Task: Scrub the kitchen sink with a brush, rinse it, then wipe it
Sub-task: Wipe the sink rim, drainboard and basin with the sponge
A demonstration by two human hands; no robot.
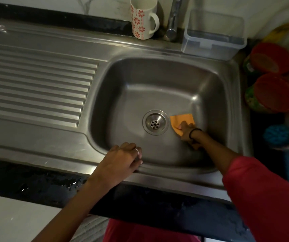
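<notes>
On the basin floor of the sink [184, 70], just right of the drain [155, 122], an orange cloth [180, 120] was pinned under the right hand [186, 131], while the left hand [122, 159], loosely curled and empty, was rested on the near rim.

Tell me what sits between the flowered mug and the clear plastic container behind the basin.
The tap stands between the mug and the container, seen in the head view.

— in the basin? stainless steel kitchen sink [159, 81], rounded square bowl, round drain left of a small orange wiping cloth [178, 121], crumpled flat on the floor.
— brush? blue-headed scrubbing brush [278, 137], off right, on dark counter.
</notes>
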